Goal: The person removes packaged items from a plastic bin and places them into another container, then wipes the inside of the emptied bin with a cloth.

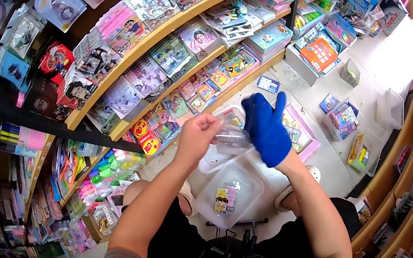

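My left hand (197, 137) is bare and pinches a clear plastic packet (231, 137) by its left end. What the packet contains is too blurred to make out. My right hand (269, 132) wears a blue glove and is at the packet's right end, its fingers stretched and spread apart. Whether the glove touches the packet is hard to tell. Below both hands, between my knees, stands a translucent plastic bin (208, 205) with a small yellow and pink printed item (225, 200) inside. Another clear container (209, 164) sits just behind it, partly covered by my hands.
Sloping shelves (137, 50) of magazines, cards and packaged goods rise on the left. Wooden shelving (401, 185) runs along the right. On the floor ahead are a pink box (309, 147), a clear tub of packets (342, 120), an upturned-looking clear bin (390, 109) and a grey box (306, 64).
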The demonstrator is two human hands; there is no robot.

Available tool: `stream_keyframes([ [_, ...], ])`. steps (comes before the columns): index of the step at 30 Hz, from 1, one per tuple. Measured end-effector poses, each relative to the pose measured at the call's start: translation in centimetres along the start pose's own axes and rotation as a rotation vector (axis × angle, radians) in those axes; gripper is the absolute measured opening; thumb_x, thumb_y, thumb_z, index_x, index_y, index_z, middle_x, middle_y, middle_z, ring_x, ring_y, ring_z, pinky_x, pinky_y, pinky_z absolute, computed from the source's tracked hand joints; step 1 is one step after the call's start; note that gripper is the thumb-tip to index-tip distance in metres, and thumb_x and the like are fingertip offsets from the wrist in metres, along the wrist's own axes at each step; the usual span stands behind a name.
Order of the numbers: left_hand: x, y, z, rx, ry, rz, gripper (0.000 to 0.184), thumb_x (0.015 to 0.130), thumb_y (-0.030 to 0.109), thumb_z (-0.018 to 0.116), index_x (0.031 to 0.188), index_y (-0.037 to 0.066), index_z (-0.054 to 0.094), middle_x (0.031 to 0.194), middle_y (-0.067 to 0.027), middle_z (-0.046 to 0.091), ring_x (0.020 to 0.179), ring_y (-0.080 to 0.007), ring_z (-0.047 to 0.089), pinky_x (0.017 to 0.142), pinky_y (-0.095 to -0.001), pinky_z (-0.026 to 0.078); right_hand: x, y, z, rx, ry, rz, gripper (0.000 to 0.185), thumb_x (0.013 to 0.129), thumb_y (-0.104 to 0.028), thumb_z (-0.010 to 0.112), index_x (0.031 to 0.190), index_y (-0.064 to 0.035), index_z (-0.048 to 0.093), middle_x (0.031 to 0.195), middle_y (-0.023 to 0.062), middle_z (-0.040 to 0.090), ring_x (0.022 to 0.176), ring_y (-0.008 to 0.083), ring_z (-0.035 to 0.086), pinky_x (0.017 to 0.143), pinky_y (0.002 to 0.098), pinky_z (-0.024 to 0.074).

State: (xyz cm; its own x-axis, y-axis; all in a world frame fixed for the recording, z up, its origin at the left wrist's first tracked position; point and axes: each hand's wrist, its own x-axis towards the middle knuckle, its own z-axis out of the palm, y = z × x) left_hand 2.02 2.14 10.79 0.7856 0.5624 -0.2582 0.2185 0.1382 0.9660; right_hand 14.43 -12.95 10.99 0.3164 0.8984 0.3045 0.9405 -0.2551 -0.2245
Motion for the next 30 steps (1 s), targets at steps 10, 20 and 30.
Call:
stream_keyframes([
  [10, 1.3, 1.9, -0.2, -0.234, -0.176, -0.121, 0.025, 0.091, 0.020, 0.055, 0.108, 0.002, 0.054, 0.087, -0.0017, 0.059, 0.078, -0.0071, 0.056, 0.072, -0.0210, 0.045, 1.3, -1.0, 6.8, 0.638, 0.280, 0.173, 0.030, 0.074, -0.010, 0.062, 0.102, -0.0028, 0.056, 0.091, 0.0147, 0.058, 0.078, 0.0295, 0.059, 0.070, 0.0349, 0.0476],
  [20, 3.5, -0.2, -3.0, 0.574, -0.073, 0.466, 0.036, 0.074, 0.012, 0.074, 0.101, 0.003, 0.052, 0.084, 0.0002, 0.051, 0.074, -0.0057, 0.050, 0.066, -0.0180, 0.040, 5.3, -2.9, 6.7, 0.271, 0.239, 0.165, 0.021, 0.063, -0.009, 0.060, 0.084, -0.0063, 0.057, 0.081, 0.0129, 0.056, 0.073, 0.0319, 0.058, 0.060, 0.0378, 0.0474],
  [30, 2.6, 0.7, -5.6, 0.094, -0.339, 0.021, 0.020, 0.083, 0.006, 0.063, 0.100, 0.002, 0.055, 0.086, 0.0002, 0.059, 0.075, -0.0053, 0.054, 0.065, -0.0219, 0.044, 6.2, -1.5, 4.2, 0.173, 0.390, 0.194, 0.017, 0.072, -0.006, 0.056, 0.089, -0.0070, 0.062, 0.079, 0.0119, 0.060, 0.075, 0.0325, 0.059, 0.065, 0.0371, 0.0473],
])
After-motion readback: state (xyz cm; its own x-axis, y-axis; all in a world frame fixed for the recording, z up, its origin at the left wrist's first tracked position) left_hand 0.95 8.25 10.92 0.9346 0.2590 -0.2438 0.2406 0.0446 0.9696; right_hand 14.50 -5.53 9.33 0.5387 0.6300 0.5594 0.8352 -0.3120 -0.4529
